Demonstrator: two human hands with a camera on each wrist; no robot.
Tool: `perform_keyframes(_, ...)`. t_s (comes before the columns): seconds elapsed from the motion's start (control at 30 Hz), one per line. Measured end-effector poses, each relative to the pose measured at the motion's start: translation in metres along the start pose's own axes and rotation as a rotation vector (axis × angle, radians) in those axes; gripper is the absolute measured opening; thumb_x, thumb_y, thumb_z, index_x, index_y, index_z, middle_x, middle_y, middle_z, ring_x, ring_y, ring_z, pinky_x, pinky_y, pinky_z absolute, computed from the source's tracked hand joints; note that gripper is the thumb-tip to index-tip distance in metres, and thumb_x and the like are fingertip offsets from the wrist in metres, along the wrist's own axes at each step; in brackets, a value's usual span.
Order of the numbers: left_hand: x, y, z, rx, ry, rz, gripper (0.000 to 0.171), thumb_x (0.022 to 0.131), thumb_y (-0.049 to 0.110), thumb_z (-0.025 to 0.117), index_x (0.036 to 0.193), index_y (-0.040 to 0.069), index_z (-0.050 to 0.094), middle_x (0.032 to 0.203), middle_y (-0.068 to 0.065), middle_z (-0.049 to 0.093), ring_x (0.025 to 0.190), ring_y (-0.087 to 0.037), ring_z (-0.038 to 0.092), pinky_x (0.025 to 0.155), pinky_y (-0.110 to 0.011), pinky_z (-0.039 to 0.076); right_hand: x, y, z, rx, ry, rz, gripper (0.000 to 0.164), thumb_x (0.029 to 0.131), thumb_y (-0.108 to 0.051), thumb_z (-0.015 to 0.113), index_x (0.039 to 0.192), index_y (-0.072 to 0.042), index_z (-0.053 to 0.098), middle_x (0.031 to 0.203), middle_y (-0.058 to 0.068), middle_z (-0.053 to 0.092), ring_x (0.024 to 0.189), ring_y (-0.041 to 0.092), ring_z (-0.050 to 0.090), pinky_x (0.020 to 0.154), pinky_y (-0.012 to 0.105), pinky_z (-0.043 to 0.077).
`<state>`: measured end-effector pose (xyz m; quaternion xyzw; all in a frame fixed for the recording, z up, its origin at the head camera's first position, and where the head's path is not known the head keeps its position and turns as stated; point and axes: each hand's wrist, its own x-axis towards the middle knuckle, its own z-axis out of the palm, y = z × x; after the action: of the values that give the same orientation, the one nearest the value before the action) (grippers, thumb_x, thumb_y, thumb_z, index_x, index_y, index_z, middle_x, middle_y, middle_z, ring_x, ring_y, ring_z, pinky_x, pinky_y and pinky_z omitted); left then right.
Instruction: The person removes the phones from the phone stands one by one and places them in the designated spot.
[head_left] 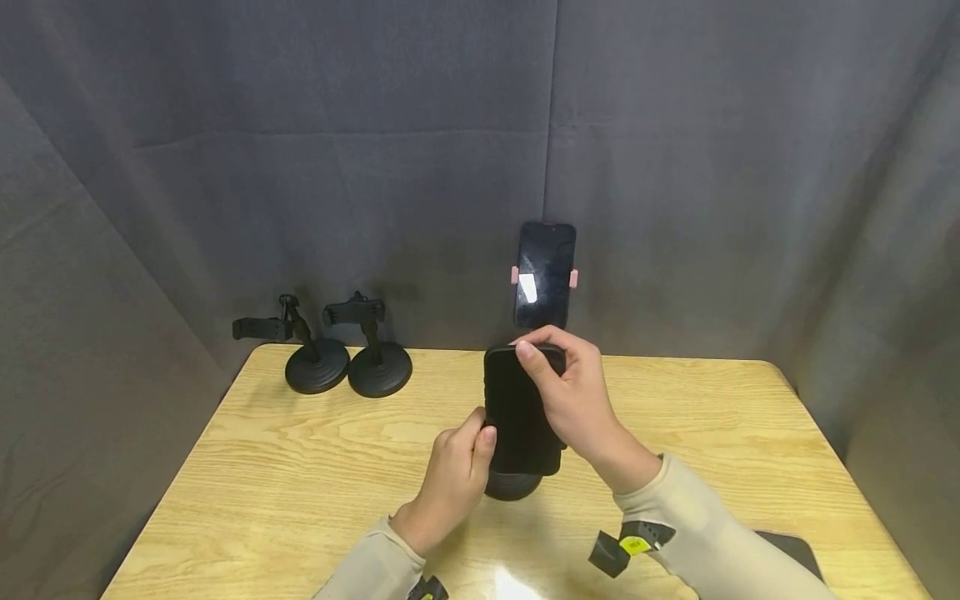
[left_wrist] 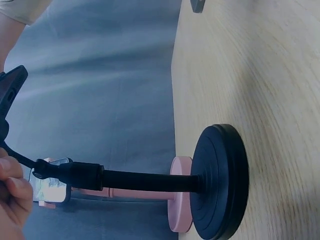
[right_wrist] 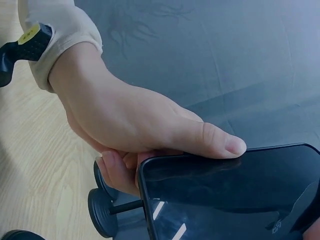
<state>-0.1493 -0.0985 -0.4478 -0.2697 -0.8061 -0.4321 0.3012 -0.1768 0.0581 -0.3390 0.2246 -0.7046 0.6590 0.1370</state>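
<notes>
A black smartphone (head_left: 517, 417) stands nearly upright, screen towards me, at a black phone stand (left_wrist: 137, 181) with a round base. My right hand (head_left: 581, 400) pinches the phone's top edge, thumb on the screen side and fingers behind. At its lower left edge my left hand (head_left: 452, 467) grips the stand's holder, fingers curled; the phone hides most of the holder. In the left wrist view the stand's round base (left_wrist: 220, 182) rests on the table, and its pole rises to a joint beside my left fingers.
Two black phone stands (head_left: 317, 365) (head_left: 380, 369) are at the table's back left. Behind the held phone, another phone (head_left: 546, 292) sits in a pink stand (left_wrist: 180, 212). A dark flat object (head_left: 791, 550) lies under my right forearm. Grey curtains (head_left: 337, 167) surround the wooden table (head_left: 300, 500).
</notes>
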Motion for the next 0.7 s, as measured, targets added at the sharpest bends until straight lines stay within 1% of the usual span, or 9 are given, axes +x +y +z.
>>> perform_keyframes(0.17,0.0007,0.0004,-0.0014,0.008,0.004,0.002,0.053,0.112,0.04,0.026,0.086,0.005,0.055,0.059,0.005,0.036,0.055,0.0,0.032,0.049,-0.009,0.026,0.0021,-0.0026,0.0012,-0.019,0.005,-0.014,0.01,0.096,0.0,0.064,0.096,0.009,0.069,0.087,-0.017,0.07,0.076,0.004,0.069,0.071,0.023,0.06)
perform_keyframes(0.4,0.0015,-0.0009,-0.0023,0.005,0.022,-0.003,0.053,0.112,0.04,0.026,0.088,0.004,0.057,0.059,0.004,0.039,0.056,-0.001,0.034,0.049,-0.01,0.028,0.0058,-0.0048,0.0031,-0.01,-0.009,-0.034,0.011,0.096,0.0,0.065,0.096,0.009,0.07,0.089,-0.017,0.07,0.076,0.004,0.07,0.07,0.026,0.061)
perform_keyframes(0.7,0.0035,-0.0023,-0.0036,-0.008,0.021,-0.011,0.053,0.111,0.041,0.026,0.084,0.005,0.054,0.059,0.004,0.035,0.055,0.002,0.028,0.049,-0.008,0.022,0.0101,-0.0038,0.0041,0.005,-0.005,-0.043,0.011,0.095,0.001,0.065,0.096,0.011,0.07,0.088,-0.018,0.071,0.076,0.003,0.071,0.07,0.025,0.061)
